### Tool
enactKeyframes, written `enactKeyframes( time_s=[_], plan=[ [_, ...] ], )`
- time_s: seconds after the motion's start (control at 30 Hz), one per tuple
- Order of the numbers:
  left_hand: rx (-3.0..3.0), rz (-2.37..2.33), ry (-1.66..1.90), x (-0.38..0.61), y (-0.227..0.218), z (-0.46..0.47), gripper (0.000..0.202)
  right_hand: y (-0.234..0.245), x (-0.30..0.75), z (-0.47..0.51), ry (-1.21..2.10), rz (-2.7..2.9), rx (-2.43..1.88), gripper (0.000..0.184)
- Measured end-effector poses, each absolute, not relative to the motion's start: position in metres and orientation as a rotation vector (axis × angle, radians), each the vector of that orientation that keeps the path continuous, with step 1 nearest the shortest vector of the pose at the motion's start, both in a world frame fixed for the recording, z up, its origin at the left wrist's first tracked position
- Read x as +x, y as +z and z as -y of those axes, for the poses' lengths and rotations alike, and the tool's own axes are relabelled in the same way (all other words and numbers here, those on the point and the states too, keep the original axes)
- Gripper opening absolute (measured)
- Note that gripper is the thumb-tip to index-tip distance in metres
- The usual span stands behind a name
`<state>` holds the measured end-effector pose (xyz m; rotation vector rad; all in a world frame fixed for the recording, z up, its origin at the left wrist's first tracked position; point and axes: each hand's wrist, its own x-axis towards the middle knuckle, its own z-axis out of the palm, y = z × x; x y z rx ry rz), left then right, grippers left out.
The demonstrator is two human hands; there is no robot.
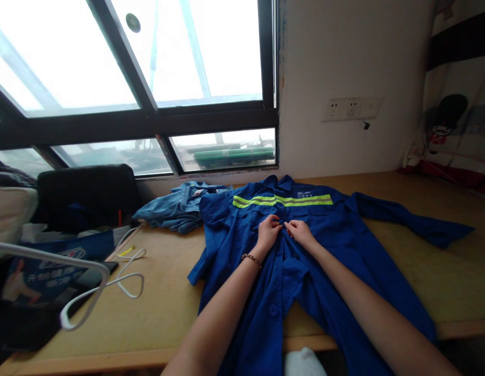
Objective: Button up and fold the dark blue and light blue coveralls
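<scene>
A blue work jacket [242, 256] with yellow-and-grey reflective stripes across the chest lies front side up on the wooden table [160, 292], collar toward the wall. Its lower front hangs apart, and part of it drops over the table's near edge. My left hand [269, 230] pinches one front edge at mid-chest, just below the stripe. Close beside it, my right hand [299, 231] pinches the opposite front edge. The fingertips of both hands nearly meet at the placket; any button between them is too small to make out.
A crumpled light-blue denim garment [175, 206] lies at the back left. A white cable [125, 279] loops over the table's left side, near a black bag [87, 193] and a printed blue bag [50, 277]. Window, wall sockets [344, 108] and a curtain [457, 104] stand behind.
</scene>
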<state>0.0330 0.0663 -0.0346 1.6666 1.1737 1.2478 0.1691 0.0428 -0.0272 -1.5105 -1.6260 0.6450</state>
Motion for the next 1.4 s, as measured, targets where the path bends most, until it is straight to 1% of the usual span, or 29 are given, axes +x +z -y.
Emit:
enactKeyframes(
  time_s=[0.1,0.27,0.37,0.5,0.6,0.7,0.77,0.83,0.93,1.07,1.2,1.3,1.4],
  plan=[
    [1.647,-1.202,1.26,0.035,-0.032,-0.079,0.022,-0.023,0.171,-0.032,0.581,1.681,-1.579,0.029],
    [1.61,-1.242,1.288,0.038,-0.025,-0.099,0.021,-0.019,0.17,-0.001,0.322,1.795,-1.744,0.013],
    [1.613,-1.264,1.292,0.04,-0.022,-0.103,0.022,-0.019,0.171,0.008,0.334,1.781,-1.779,0.013],
    [1.638,-1.168,1.262,0.039,-0.022,-0.095,0.029,-0.02,0.177,0.004,0.529,1.735,-1.682,0.02],
    [1.675,-1.056,1.209,0.028,-0.024,-0.077,0.037,-0.021,0.183,-0.004,0.755,1.564,-1.568,0.014],
    [1.783,-1.068,1.166,0.012,-0.023,-0.051,0.039,-0.019,0.19,-0.007,1.019,1.368,-1.505,0.011],
    [1.991,-1.084,1.092,0.002,-0.021,-0.033,0.033,-0.014,0.196,-0.006,1.268,1.203,-1.42,0.012],
    [2.236,-1.091,0.978,-0.003,-0.018,-0.018,0.021,-0.009,0.201,-0.005,1.497,1.067,-1.289,0.013],
    [2.508,-1.147,0.807,-0.003,-0.012,-0.006,0.011,-0.003,0.206,-0.003,1.634,1.003,-1.139,0.013],
    [2.677,-1.235,0.642,0.0,-0.007,-0.002,0.011,-0.002,0.202,-0.003,1.598,0.987,-1.124,0.016],
    [2.657,-1.243,0.569,-0.004,-0.005,0.001,0.011,0.001,0.189,0.002,1.383,1.233,-1.198,0.027],
    [2.556,-1.201,0.67,-0.007,-0.002,0.004,0.01,0.008,0.18,0.01,1.25,1.529,-1.165,0.029],
    [2.326,-1.144,0.899,-0.007,0.003,0.008,0.005,0.012,0.176,0.016,1.279,1.722,-1.131,0.034]
  ],
)
